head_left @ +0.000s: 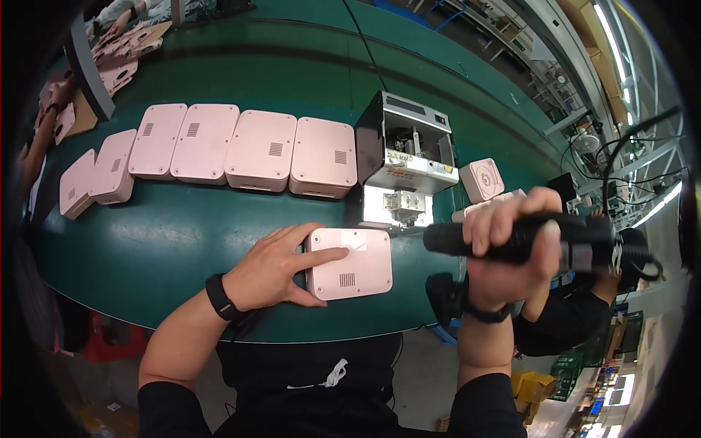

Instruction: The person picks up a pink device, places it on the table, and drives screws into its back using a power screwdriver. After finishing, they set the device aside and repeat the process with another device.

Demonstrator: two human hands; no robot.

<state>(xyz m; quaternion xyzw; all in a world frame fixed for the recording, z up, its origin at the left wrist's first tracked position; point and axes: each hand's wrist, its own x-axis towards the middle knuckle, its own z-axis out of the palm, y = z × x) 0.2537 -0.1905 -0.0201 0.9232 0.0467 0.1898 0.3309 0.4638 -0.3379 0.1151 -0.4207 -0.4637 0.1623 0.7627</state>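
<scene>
A pale pink plastic casing (372,281) lies flat on the green table, in front of me. Its upper face carries a slotted vent, screw holes near the corners and a white label (353,241). My left hand (274,266) grips the casing's left side, index finger laid on the label and thumb at the near left corner. Raised over the table on the right, my right hand (511,244) is wrapped round a black electric screwdriver (449,239) held roughly level. A coiled cord shows by the tool's right end.
A screw feeder (405,157) stands beyond the casing. Several similar pink casings (261,150) form a row to its left. Another pink part (482,180) sits right of it. A grey post (89,69) rises at far left. Co-workers' arms (45,131) show at both sides.
</scene>
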